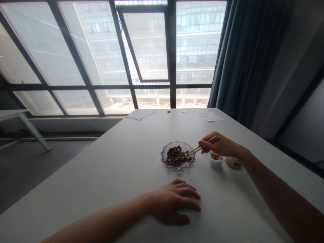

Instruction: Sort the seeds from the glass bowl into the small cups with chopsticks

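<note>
My right hand [211,142] grips a pair of chopsticks [199,147], their tips down among dark brown dried pieces [176,156] heaped in a clear glass dish [164,163] with a scalloped rim. Whether the tips pinch a piece is too small to tell. Below that hand stands a small white cup [216,163] holding tan, nut-like bits [216,156]. Beside the cup, partly hidden by my right forearm, is a squat pale container [233,162] with dark lettering. My left hand [176,200] lies palm down on the table, fingers spread, nearer to me than the dish.
The long white table [121,168] runs toward the windows. Paper sheets lie at its far left [140,114] and far right [210,116]. A dark curtain [240,67] hangs at the right, and another white table [15,114] stands at the left.
</note>
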The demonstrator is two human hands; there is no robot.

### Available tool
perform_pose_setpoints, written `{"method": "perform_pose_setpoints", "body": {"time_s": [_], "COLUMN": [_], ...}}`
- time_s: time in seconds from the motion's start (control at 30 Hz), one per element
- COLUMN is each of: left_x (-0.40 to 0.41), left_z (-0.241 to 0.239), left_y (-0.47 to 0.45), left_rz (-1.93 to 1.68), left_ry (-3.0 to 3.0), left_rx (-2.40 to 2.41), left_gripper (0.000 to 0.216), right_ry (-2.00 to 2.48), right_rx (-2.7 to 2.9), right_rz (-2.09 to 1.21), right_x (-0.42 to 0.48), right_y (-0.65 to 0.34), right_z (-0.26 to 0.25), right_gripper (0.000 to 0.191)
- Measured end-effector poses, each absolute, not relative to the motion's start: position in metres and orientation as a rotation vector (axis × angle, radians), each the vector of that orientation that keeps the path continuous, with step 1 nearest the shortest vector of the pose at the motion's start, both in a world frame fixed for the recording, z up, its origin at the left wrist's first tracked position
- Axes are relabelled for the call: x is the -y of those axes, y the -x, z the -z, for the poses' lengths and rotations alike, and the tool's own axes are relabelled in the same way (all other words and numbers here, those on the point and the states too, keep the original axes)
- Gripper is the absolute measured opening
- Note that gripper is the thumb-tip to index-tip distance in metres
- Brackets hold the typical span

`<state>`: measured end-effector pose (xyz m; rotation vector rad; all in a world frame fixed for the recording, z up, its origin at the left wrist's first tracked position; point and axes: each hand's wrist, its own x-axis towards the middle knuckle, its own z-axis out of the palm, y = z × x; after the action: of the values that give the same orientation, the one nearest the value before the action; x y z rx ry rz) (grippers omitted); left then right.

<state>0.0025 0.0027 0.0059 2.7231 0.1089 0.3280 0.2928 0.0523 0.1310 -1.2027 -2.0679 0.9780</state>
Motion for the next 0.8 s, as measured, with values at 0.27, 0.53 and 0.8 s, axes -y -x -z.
{"method": "perform_pose_setpoints", "body": {"time_s": [0.27, 0.53, 0.8], "left_x": [-0.003, -0.003, -0.004], "left_z": [-0.004, -0.004, -0.002], "left_y": [-0.003, -0.003, -0.003], "left_rz": [-0.361, -0.368, -0.372], "left_ry": [-2.725, -2.72, -2.721], "left_rx": [-0.1, -0.092, -0.092], "left_gripper": [0.054, 0.053, 0.054], "right_ry": [1.214, 1.21, 1.207], "right_rx": [2.094, 2.074, 1.948], "right_rz": [-0.868, -0.796, -0.732], "right_x": [-0.052, -0.054, -0.037], "right_y": [-0.289, -0.285, -0.313], "right_z": [-0.13, -0.123, -0.157], "right_gripper": [0.05, 0.054, 0.055]}}
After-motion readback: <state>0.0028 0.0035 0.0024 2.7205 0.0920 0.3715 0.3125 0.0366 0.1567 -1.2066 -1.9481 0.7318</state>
